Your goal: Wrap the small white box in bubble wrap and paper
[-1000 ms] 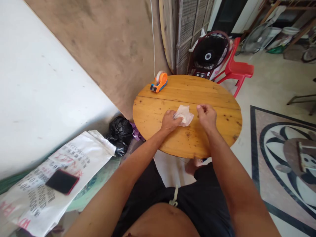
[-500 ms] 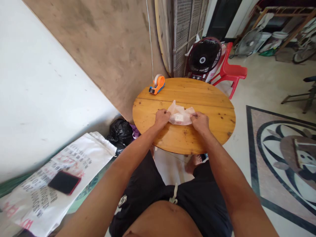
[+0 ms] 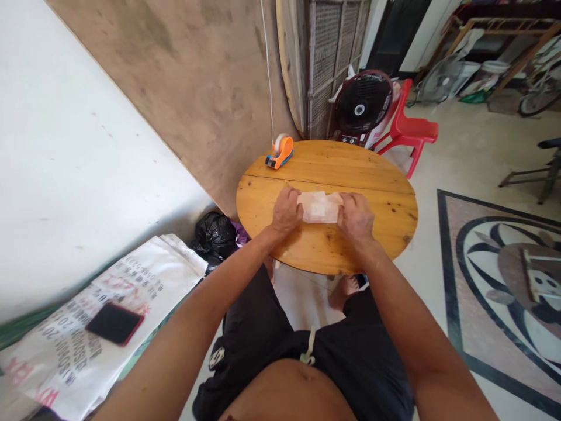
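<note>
A pale pinkish, translucent wrapping sheet [image 3: 329, 217] lies on the round wooden table [image 3: 377, 175], folded around a small whitish block [image 3: 316, 208] that shows faintly through it. My left hand [image 3: 287, 209] is closed on the left end of the wrapping. At the opposite end, my right hand [image 3: 356, 215] grips the wrapping with curled fingers. The fingertips of both hands are partly hidden. Beyond my left hand, near the table's far left edge, stands an orange and blue tape dispenser [image 3: 280, 153] with a roll of clear tape.
Behind the table are a dark fan [image 3: 359, 108] and a red plastic chair [image 3: 409, 128]. Black plastic bags [image 3: 214, 237] sit at the table's left. A phone [image 3: 114, 323] rests on a printed white sack [image 3: 65, 351] at lower left.
The wrapping's raised upper edge has been folded down, so it now forms a flatter, neater strip. Both hands have shifted from pinching its corners to curling around its ends.
</note>
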Demonstrator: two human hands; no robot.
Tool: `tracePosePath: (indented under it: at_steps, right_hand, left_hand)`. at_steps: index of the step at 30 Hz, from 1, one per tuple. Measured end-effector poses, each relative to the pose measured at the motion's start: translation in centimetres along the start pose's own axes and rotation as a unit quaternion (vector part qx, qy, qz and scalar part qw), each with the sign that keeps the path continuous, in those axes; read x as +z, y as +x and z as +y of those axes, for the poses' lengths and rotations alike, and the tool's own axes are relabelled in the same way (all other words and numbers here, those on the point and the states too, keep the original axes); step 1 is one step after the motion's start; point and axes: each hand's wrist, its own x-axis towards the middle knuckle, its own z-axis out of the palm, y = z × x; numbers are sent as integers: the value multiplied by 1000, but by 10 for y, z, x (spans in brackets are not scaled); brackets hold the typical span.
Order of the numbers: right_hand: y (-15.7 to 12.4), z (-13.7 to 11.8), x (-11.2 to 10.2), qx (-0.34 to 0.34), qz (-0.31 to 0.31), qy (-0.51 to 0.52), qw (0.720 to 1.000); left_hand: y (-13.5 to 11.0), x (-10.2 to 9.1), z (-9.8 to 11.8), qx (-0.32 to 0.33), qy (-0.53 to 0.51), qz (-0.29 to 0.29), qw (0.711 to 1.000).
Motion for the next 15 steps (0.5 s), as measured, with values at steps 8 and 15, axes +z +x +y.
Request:
tracePosePath:
  at_steps: [8,15]
  right_hand:
    - [15,-8,6,-46,-95,59,993]
    - [-10,22,-3,1,-98,228,969]
  left_hand:
    - [0,4,18,123,-30,-106,986]
    - [-22,-9,4,23,-114,-143,983]
